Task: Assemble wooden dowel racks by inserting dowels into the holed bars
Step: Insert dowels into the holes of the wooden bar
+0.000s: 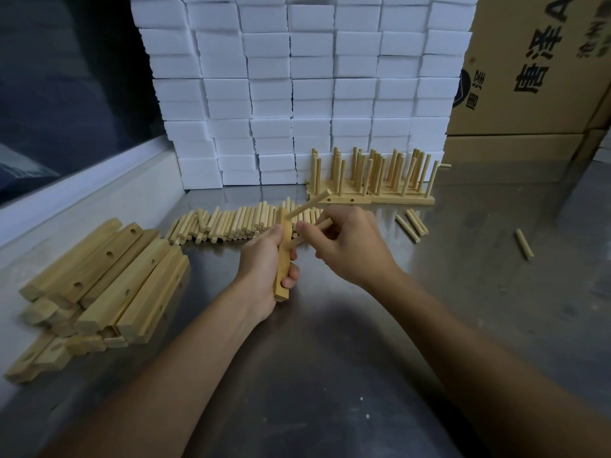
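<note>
The left hand (264, 259) grips a holed bar (283, 259) above the steel counter (330, 342), fingers curled round its lower half. The bar's long axis runs toward and away from the person, near end low. One dowel (307, 203) seated near the far end slants up and right. The right hand (344, 241) pinches another dowel (294, 243) against the bar's right face, with a spare dowel (324, 223) tucked in its fingers. Bare counter lies open in front and to the right. A row of loose dowels (231, 223) lies just behind the hands; stacked bars (105, 279) crowd the left edge. Finished racks (373, 180) stand before a wall of white blocks (297, 94), cardboard boxes (529, 77) at right.
</note>
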